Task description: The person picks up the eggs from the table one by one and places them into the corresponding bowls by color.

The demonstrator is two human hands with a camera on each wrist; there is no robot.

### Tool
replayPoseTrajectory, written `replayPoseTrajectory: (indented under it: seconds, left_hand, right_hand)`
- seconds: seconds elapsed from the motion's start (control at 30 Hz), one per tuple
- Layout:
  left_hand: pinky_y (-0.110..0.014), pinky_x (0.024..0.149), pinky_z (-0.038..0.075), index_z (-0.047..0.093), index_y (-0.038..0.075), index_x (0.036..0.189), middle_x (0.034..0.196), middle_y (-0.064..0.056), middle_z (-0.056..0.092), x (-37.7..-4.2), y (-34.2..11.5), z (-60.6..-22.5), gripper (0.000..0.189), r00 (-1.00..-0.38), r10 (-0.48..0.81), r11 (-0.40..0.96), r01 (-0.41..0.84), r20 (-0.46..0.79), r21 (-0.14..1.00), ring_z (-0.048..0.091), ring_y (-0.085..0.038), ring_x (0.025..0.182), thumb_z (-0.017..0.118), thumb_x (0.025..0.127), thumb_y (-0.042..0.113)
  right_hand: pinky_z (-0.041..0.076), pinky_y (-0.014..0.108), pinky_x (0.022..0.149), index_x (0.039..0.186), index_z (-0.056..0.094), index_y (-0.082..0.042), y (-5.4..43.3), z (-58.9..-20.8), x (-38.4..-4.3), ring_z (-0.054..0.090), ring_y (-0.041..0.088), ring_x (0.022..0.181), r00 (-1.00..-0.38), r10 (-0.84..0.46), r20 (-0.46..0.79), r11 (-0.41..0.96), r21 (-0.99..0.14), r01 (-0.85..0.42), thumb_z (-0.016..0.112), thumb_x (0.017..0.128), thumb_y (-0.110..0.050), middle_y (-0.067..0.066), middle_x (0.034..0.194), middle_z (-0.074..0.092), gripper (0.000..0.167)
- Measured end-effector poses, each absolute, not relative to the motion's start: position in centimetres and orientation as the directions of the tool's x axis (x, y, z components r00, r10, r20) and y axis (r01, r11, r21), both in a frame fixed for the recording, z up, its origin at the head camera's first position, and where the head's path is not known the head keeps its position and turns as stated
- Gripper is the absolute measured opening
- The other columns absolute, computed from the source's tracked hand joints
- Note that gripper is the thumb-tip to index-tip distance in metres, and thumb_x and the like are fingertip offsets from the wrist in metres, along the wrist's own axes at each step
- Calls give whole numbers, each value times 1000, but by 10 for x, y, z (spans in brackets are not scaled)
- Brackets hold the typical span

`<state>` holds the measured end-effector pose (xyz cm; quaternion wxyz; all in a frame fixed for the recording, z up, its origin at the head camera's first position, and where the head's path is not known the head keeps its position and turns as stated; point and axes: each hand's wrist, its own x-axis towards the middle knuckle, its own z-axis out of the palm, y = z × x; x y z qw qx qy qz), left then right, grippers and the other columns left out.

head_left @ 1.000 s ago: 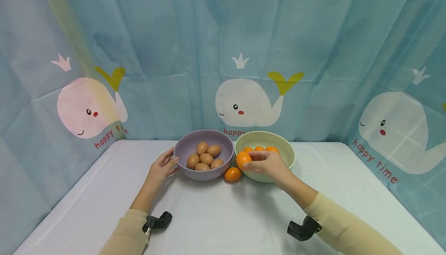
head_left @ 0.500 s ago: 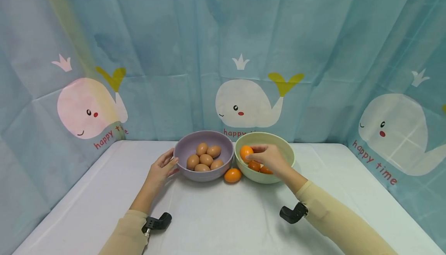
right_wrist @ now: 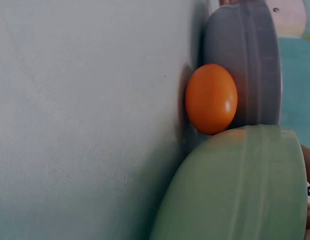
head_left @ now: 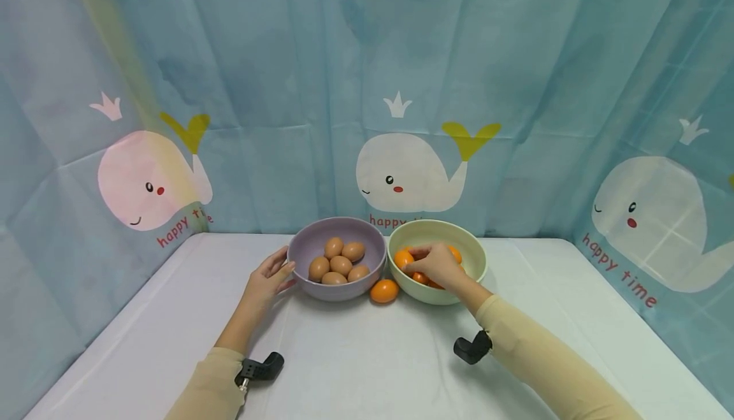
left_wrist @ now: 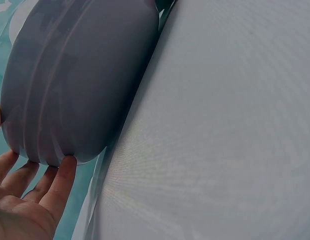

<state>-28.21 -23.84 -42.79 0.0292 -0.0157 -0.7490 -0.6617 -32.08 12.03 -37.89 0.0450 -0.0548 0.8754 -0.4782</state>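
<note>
A purple bowl point(head_left: 338, 291) holds several brown eggs point(head_left: 341, 266). At its left side my left hand point(head_left: 268, 280) holds it, thumb at the rim; in the left wrist view the fingertips point(left_wrist: 69, 161) lie against its outer wall. A light green bowl point(head_left: 473, 251) stands right beside it with several smooth orange eggs inside. My right hand point(head_left: 438, 264) reaches into the green bowl, finger and thumb pinching an orange egg point(head_left: 403, 259) near the left wall. The right wrist view shows only a sliver of this hand behind the rim. Another orange egg point(right_wrist: 211, 99) lies outside, between the two bowls.
A white-covered table point(head_left: 355, 362) carries everything. Behind it hangs a blue curtain point(head_left: 275, 88) with whale prints, close to the backs of both bowls. A black wrist mount point(head_left: 473, 347) sticks out from the right sleeve, another mount point(head_left: 260, 366) from the left.
My right hand has carried the pinched orange egg from in front of the green bowl's rim over and down into the bowl. My left hand has stayed on the purple bowl.
</note>
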Motion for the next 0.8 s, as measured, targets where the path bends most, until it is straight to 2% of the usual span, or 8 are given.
replayPoseTrajectory:
  seconds: [0.33,0.53,0.67,0.8]
  left_hand:
    - [-34,106,53,27,12,158,165,-7,25,-281,-239,-428,66,-998,-10,124,63,65,990,32,-27,150,57,102,31]
    - [-34,105,53,27,11,158,165,-8,25,-282,-239,-429,66,-998,-13,120,62,64,991,32,-27,150,57,102,31]
    - [-34,105,53,28,11,158,165,-8,25,-282,-239,-428,66,-998,-16,123,61,63,991,32,-28,150,57,102,31]
    - [-33,104,54,27,11,158,165,-8,25,-282,-238,-428,65,-998,-13,128,61,63,990,32,-28,150,57,102,30]
  right_hand:
    - [54,41,104,121,70,-1,118,-378,-325,64,27,114,-989,-146,-15,604,-793,-77,82,79,-17,14,119,72,46]
    - [56,41,102,116,72,1,120,-380,-328,65,29,113,-987,-162,-4,619,-779,-98,82,80,-15,15,115,73,41]
    - [59,38,98,121,69,2,122,-378,-327,65,31,115,-987,-164,6,580,-808,-101,79,83,-11,18,120,71,41]
    - [57,39,102,125,66,4,122,-372,-317,64,33,120,-984,-174,49,496,-859,-131,77,86,-10,21,126,68,43]
